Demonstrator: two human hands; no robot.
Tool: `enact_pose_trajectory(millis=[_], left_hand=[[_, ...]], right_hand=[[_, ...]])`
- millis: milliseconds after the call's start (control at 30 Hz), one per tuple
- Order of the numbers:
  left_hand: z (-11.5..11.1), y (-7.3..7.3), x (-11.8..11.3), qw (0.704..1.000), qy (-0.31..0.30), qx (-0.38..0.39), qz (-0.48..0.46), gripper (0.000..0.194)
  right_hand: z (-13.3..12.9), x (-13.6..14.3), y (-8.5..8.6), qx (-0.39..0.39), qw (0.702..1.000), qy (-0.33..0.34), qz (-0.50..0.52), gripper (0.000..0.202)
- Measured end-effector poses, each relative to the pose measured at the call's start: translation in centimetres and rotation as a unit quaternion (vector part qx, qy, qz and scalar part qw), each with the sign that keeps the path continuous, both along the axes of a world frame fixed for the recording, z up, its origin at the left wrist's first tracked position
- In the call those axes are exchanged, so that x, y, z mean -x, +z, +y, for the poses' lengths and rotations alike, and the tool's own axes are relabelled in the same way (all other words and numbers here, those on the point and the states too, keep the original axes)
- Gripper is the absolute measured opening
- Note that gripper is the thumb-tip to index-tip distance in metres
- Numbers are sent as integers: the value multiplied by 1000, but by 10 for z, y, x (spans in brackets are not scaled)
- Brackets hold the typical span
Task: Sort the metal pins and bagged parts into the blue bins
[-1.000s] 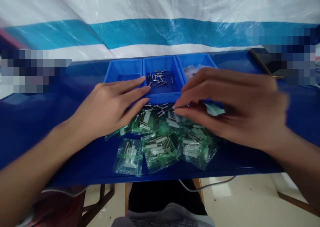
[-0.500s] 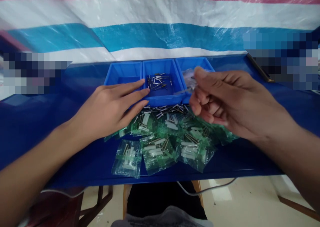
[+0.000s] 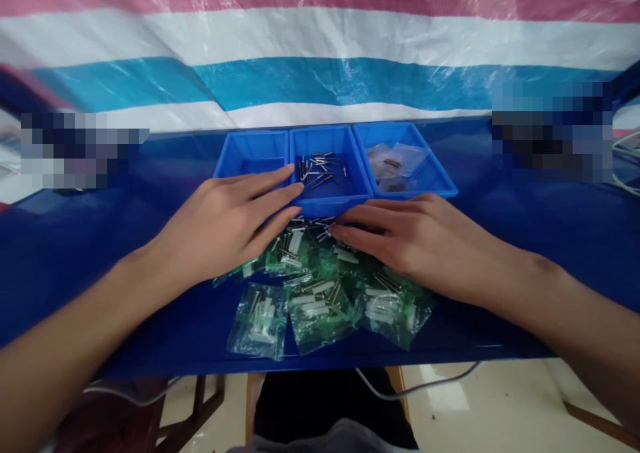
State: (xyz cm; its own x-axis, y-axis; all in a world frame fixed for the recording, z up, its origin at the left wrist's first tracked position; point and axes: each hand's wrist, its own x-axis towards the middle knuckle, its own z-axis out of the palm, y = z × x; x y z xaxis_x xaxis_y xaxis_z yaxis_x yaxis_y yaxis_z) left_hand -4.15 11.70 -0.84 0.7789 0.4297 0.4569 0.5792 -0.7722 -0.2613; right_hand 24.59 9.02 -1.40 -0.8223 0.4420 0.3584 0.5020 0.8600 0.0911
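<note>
Loose metal pins [image 3: 320, 224] are lying in a pile just in front of the mid. blue bin [image 3: 333, 206]; more pins are sitting inside it. R hand [image 3: 395, 230] is resting over the pile's right part, fingertips down among the pins; can't tell if they're pinching one. L hand [image 3: 240, 213] is lying across the bin's front-left corner, fingers straight & slightly parted, nothing visibly held.

Pins are looking light, stiff, smooth, prob. slippery & apt to roll, not fragile; best hold prob. a thumb-&-finger pinch mid-shank, one lifted off the tangle at a time.

Edges: the bin's front wall is standing right behind the pile, so knuckles are risking a bump. Green bags [image 3: 325, 326] w/ white plugs & screws are crowding its near side, soft & easily dragged. Room is opening above the bin's rim; tabletop [image 3: 480, 173] is stretching to its right.
</note>
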Motion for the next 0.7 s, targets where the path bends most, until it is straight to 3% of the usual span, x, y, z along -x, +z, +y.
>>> enact_pose_trajectory(millis=[100,200,400,533,700], left_hand=[[0,0,0,1000,4,11,-2,36],[0,1,1,1000,-1,30,-9,36],[-1,1,2,999,8,42,-22,33],[-1,1,2,999,14,37,-15,34],[-1,1,2,999,6,49,-22,32]], right_hand=[[4,2,-7,-63,997,19,-42,40],[3,1,-4,-64,998,16,1,42],[-8,-3,14,-12,984,-40,173,18],[-10,0,20,84,966,-60,239,18],[-7,5,18,225,927,-61,293,40]])
